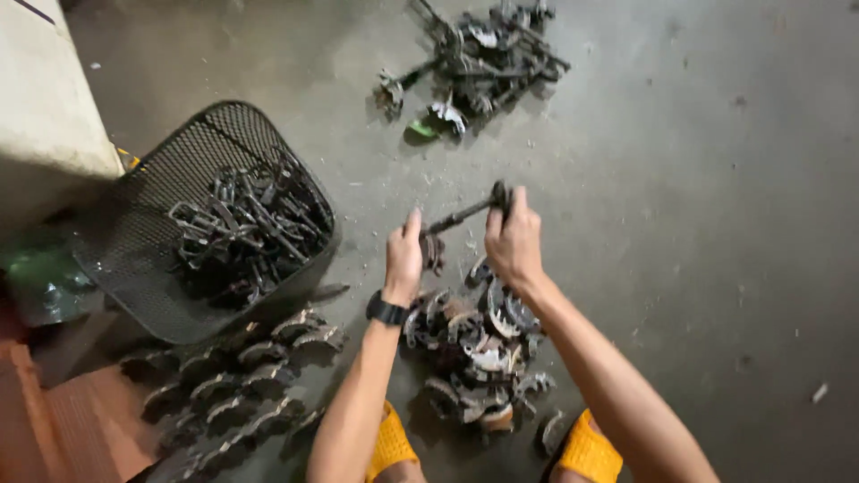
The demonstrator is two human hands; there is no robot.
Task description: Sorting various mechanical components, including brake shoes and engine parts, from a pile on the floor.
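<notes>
Hands meet over the middle of a bare concrete floor [716, 224] in the one head view, both closed on the same dark metal rod [461, 216]. The left hand [404, 259], with a black watch [386, 310] on its wrist, grips the near-left end, where a small rusty part hangs just under the fingers. The right hand [513, 240] is wrapped round the far-right end, thumb on top, and the rod slopes up from left to right between them.

Directly below the hands, between two yellow sandals [591, 447], lies a heap of curved metal shoes [479, 349] — greasy, grey and brown, piled loosely. To the near left a second lot of the same curved shoes [242, 376] is laid out in rough rows, apart from the heap. Further left a black mesh basket [143, 233] stands tilted, part filled with dark rods and levers [246, 228]. Far across the floor, well apart from everything else, sits another tangle of linkage parts [479, 54] with a green scrap at its near edge.

My judgement is that the rod is being worked free of the piece at its left end. Doing that well probably means keeping both grips firm and close to the joint, pulling along the line of the rod rather than bending it, and holding it over the heap so anything that drops lands there — whether the small part is loose yet I cannot tell.
</notes>
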